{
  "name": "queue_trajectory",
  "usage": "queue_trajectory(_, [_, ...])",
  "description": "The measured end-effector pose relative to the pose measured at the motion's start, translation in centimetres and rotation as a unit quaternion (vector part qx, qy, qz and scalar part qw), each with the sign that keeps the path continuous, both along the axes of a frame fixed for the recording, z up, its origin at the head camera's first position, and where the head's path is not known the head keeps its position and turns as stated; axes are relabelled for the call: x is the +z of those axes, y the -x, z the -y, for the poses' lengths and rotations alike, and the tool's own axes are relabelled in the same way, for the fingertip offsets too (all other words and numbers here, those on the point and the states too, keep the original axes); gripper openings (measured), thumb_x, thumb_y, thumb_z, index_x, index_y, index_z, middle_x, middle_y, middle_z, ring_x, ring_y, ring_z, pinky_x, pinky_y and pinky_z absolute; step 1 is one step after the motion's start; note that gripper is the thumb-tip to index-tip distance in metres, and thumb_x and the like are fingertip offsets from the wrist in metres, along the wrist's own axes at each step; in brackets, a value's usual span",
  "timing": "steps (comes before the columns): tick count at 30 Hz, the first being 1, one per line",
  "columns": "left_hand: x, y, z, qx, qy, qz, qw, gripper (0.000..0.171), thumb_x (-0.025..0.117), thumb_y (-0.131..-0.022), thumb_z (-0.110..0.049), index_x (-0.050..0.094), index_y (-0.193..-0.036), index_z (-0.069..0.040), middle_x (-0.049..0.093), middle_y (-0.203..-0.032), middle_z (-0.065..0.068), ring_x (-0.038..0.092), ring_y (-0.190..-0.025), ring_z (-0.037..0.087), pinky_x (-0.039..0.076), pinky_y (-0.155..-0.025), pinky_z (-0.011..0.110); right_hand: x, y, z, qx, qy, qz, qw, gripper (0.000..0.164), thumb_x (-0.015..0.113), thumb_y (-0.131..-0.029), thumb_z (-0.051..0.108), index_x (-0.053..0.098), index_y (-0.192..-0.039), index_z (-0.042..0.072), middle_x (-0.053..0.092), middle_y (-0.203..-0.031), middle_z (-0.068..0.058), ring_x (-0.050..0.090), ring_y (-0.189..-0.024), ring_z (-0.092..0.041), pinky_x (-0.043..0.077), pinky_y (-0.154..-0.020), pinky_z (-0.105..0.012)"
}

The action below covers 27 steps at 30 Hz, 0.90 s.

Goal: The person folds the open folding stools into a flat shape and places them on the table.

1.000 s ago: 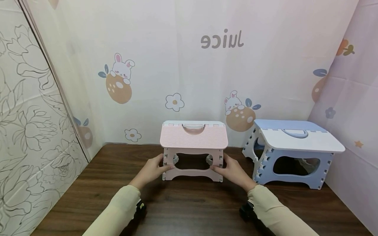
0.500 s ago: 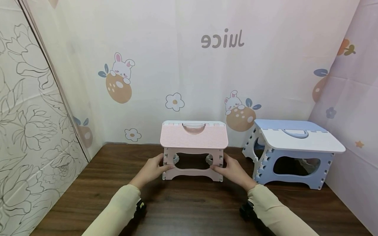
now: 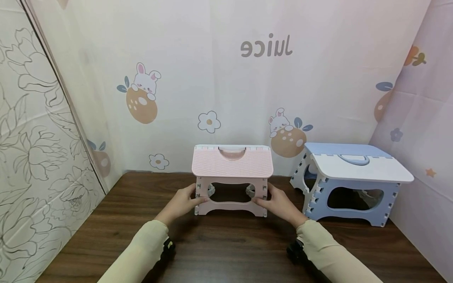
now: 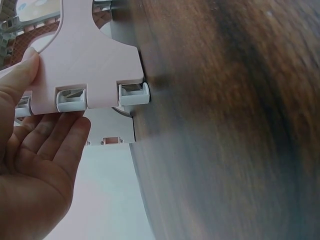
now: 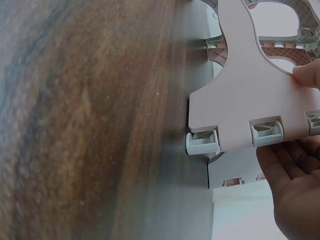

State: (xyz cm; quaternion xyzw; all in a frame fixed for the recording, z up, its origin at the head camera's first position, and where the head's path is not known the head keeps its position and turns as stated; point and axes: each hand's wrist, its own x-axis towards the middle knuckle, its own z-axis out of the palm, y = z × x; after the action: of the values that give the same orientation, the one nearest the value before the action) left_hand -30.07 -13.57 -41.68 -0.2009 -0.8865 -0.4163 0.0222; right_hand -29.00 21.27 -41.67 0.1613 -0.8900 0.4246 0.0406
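A pink and white folding step stool [image 3: 232, 167] stands unfolded and upright on the brown wooden table [image 3: 226, 251], close to the back curtain. My left hand [image 3: 182, 202] grips its left side, thumb on the front leg panel and fingers behind the hinged edge. On the opposite side my right hand [image 3: 277, 204] holds the stool the same way. In the left wrist view the thumb [image 4: 27, 70] lies by the panel's oval cutout, with the fingers bent under the white hinges. The right wrist view shows the pink panel [image 5: 245, 85] pinched between thumb and fingers.
A larger blue and white folding stool [image 3: 354, 184] stands unfolded to the right of my right hand. Behind the table hangs a white curtain [image 3: 184, 78] printed with rabbits and flowers. Another curtain [image 3: 39, 157] with line-drawn flowers closes off the left side.
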Motion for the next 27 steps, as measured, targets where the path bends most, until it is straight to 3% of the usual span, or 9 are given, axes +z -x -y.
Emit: queue_trajectory(27, [0.07, 0.25, -0.05, -0.01, -0.012, 0.024, 0.9996, 0.047, 0.072, -0.094, -0.034, 0.058, -0.134, -0.012, 0.07, -0.117, 0.005, 0.067, -0.097, 0.015, 0.055, -0.084, 0.042, -0.05, 0.55, -0.13, 0.003, 0.005, 0.014, 1.0, 0.07, 0.076, -0.091, 0.036, 0.045, -0.144, 0.004, 0.063, -0.126, -0.018, 0.066, -0.099, -0.024, 0.055, -0.078, -0.041])
